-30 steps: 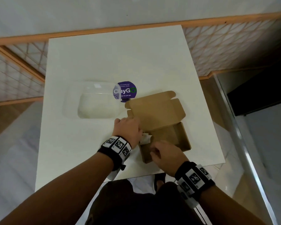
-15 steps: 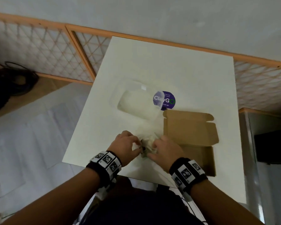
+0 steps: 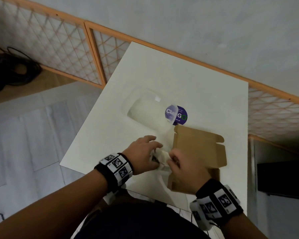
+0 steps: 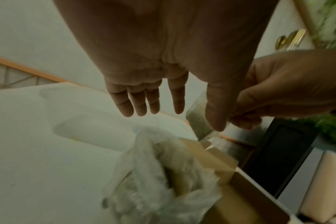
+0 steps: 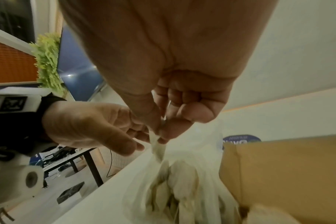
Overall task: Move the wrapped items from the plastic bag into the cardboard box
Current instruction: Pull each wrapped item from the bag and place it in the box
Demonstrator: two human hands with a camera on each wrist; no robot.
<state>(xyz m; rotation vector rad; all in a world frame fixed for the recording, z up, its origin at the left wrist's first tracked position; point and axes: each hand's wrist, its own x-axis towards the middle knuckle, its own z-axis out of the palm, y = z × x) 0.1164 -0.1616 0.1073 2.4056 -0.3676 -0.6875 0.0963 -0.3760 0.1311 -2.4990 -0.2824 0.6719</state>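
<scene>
A thin white plastic bag (image 3: 161,158) holding pale wrapped items (image 5: 182,188) hangs between my hands at the front of the white table (image 3: 188,83). My right hand (image 5: 159,133) pinches the twisted top of the bag (image 5: 157,145) between thumb and fingers. Just to its left, my left hand (image 3: 143,152) has its fingers (image 4: 175,98) straight and spread above the bag (image 4: 159,174), gripping nothing. An open brown cardboard box (image 3: 198,149) lies directly right of the bag, lid flap raised; my right hand hides much of its inside.
A clear plastic container (image 3: 145,109) stands behind the bag, next to a round purple sticker (image 3: 179,116). The table's front edge is right under my wrists. A lattice rail (image 3: 59,40) runs behind, and a dark cabinet (image 3: 281,176) is at the right.
Both hands have moved left from the box's front corner and now hold the bag beside the box's left side. My head view has swung left and tilted.
</scene>
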